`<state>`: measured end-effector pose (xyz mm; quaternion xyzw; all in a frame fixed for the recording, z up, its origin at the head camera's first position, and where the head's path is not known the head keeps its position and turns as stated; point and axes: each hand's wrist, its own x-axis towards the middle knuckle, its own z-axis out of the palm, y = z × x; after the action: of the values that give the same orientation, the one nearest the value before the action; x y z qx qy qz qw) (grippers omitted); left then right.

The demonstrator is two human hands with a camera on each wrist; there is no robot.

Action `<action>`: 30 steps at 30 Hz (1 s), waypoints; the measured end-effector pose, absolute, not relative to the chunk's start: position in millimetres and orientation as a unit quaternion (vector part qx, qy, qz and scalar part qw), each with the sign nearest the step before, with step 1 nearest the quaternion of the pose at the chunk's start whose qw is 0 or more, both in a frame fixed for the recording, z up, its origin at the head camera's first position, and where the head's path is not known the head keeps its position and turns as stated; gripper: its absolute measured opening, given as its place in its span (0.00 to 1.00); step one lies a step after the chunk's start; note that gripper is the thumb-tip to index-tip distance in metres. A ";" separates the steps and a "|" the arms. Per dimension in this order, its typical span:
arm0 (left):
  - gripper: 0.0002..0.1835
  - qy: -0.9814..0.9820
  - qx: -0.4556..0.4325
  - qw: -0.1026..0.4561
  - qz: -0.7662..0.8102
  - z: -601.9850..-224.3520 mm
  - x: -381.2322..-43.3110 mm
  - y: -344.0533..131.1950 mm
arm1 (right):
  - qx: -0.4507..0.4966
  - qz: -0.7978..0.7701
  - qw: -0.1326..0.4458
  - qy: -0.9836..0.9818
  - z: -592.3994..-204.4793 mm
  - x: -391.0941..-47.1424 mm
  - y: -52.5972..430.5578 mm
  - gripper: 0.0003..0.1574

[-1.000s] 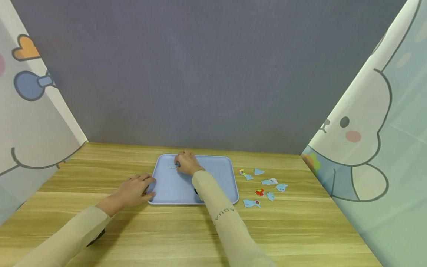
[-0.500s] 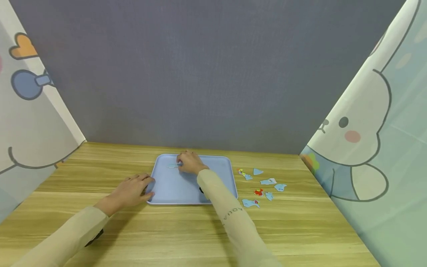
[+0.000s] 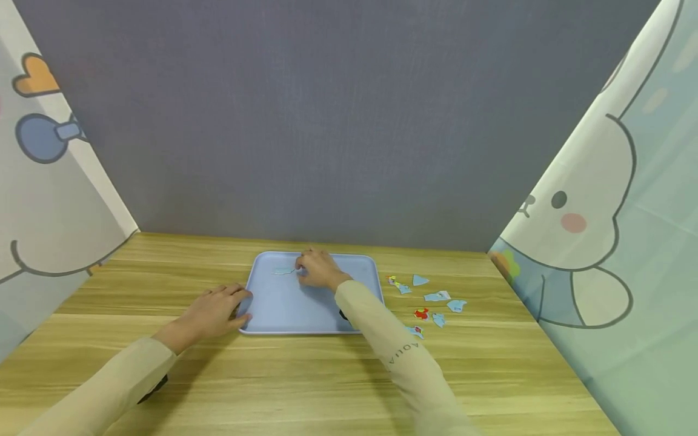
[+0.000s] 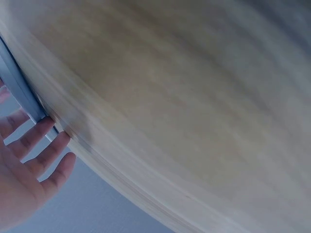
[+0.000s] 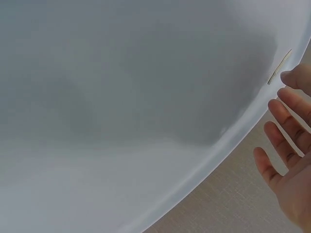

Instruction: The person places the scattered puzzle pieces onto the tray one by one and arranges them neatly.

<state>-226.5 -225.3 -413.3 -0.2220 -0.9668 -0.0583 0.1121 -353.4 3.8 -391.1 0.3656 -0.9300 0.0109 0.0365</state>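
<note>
A shallow light-blue tray (image 3: 305, 309) lies on the wooden table. Inside it, near the far left, is a flat light-blue puzzle piece (image 3: 283, 271) with a pale edge; the right wrist view shows the puzzle piece (image 5: 280, 67) as a thin sliver. My right hand (image 3: 320, 268) hovers over the tray's far part, just right of that piece. Its fingers (image 5: 291, 121) are loosely bent and apart, the thumb close beside the piece. My left hand (image 3: 215, 309) rests against the tray's left rim, with spread fingers (image 4: 46, 150) touching the edge.
Several loose puzzle pieces (image 3: 437, 296), mostly light blue, lie on the table right of the tray. A red-patterned piece (image 3: 422, 313) is among them, and my right sleeve (image 3: 382, 327) partly covers the nearest one. A grey panel (image 3: 327, 121) stands behind the table.
My right hand has drawn away to the right, leaving more of the puzzle piece in the tray uncovered. The left hand has stayed at the tray's rim.
</note>
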 end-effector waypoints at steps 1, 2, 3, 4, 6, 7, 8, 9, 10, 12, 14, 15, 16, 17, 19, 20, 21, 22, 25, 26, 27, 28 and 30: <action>0.25 -0.967 -0.221 0.111 -0.060 -413.5 -226.6 -225.1 | 0.366 0.011 0.037 -0.930 -391.0 -352.3 5.5 0.15; 0.25 -0.967 -0.220 0.111 -0.060 -413.9 -226.8 -225.2 | 0.367 0.010 0.038 -0.929 -391.0 -351.3 7.1 0.15; 0.25 -0.967 -0.219 0.112 -0.060 -414.0 -226.6 -225.1 | 0.369 0.008 0.040 -0.928 -390.9 -350.1 9.0 0.16; 0.25 -0.967 -0.220 0.111 -0.061 -414.1 -226.4 -225.1 | 0.372 0.006 0.043 -0.927 -390.8 -348.8 10.9 0.15; 0.26 -0.967 -0.221 0.113 -0.062 -414.7 -226.2 -225.4 | 0.378 0.002 0.049 -0.925 -390.6 -346.3 15.2 0.15; 0.26 -0.967 -0.220 0.113 -0.062 -415.0 -226.0 -225.4 | 0.380 -0.001 0.051 -0.923 -390.6 -345.1 17.4 0.15; 0.26 -0.967 -0.220 0.114 -0.062 -415.4 -226.0 -225.7 | 0.382 -0.003 0.054 -0.922 -390.5 -344.1 19.9 0.14; 0.26 -0.967 -0.220 0.115 -0.061 -415.5 -225.8 -225.7 | 0.383 -0.005 0.056 -0.922 -390.2 -342.9 22.4 0.14; 0.26 -0.966 -0.222 0.116 -0.061 -415.4 -225.8 -225.8 | 0.383 -0.006 0.057 -0.922 -389.9 -341.8 25.0 0.14; 0.26 -0.966 -0.222 0.117 -0.060 -415.1 -225.7 -225.7 | 0.383 -0.007 0.059 -0.922 -389.4 -339.7 30.7 0.13; 0.25 -0.966 -0.223 0.117 -0.061 -414.8 -225.9 -225.7 | 0.381 -0.006 0.056 -0.923 -389.0 -337.4 37.3 0.13; 0.25 -0.966 -0.223 0.117 -0.061 -414.2 -225.7 -225.4 | 0.380 -0.006 0.057 -0.923 -389.0 -336.3 40.6 0.13; 0.25 -0.966 -0.224 0.116 -0.061 -413.5 -225.8 -225.4 | 0.378 -0.005 0.057 -0.924 -389.1 -335.3 44.1 0.13; 0.25 -0.966 -0.224 0.114 -0.061 -412.9 -225.6 -225.2 | 0.377 -0.004 0.058 -0.924 -389.2 -334.5 47.6 0.13; 0.25 -0.966 -0.224 0.113 -0.062 -411.9 -225.5 -225.1 | 0.374 -0.003 0.057 -0.926 -389.8 -332.8 54.8 0.13; 0.25 -0.966 -0.224 0.112 -0.061 -411.5 -225.3 -225.1 | 0.374 -0.002 0.058 -0.926 -389.9 -331.9 58.3 0.13; 0.25 -0.966 -0.225 0.112 -0.061 -411.6 -225.3 -225.3 | 0.373 -0.001 0.059 -0.926 -390.1 -331.0 61.8 0.13; 0.25 -0.966 -0.225 0.113 -0.061 -411.8 -225.4 -225.6 | 0.371 -0.002 0.060 -0.927 -390.2 -330.2 65.4 0.13; 0.26 -0.965 -0.226 0.115 -0.059 -413.6 -226.0 -226.8 | 0.368 -0.004 0.067 -0.928 -390.5 -328.0 76.4 0.13; 0.26 -0.965 -0.227 0.116 -0.059 -414.2 -226.3 -227.3 | 0.366 -0.004 0.070 -0.928 -390.5 -327.2 80.3 0.13; 0.25 -0.965 -0.227 0.117 -0.059 -414.7 -226.6 -227.7 | 0.365 -0.002 0.071 -0.928 -390.2 -326.6 84.2 0.13; 0.25 -0.965 -0.228 0.118 -0.060 -415.1 -227.1 -227.9 | 0.364 0.001 0.073 -0.929 -390.1 -326.0 88.2 0.13; 0.25 -0.964 -0.231 0.119 -0.060 -415.5 -228.0 -227.9 | 0.363 0.009 0.074 -0.929 -389.3 -324.4 96.5 0.13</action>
<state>-228.0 -227.9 -415.5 -0.2305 -0.9639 -0.0604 0.1187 -324.4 96.5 -389.3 0.3627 -0.9290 0.0090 0.0735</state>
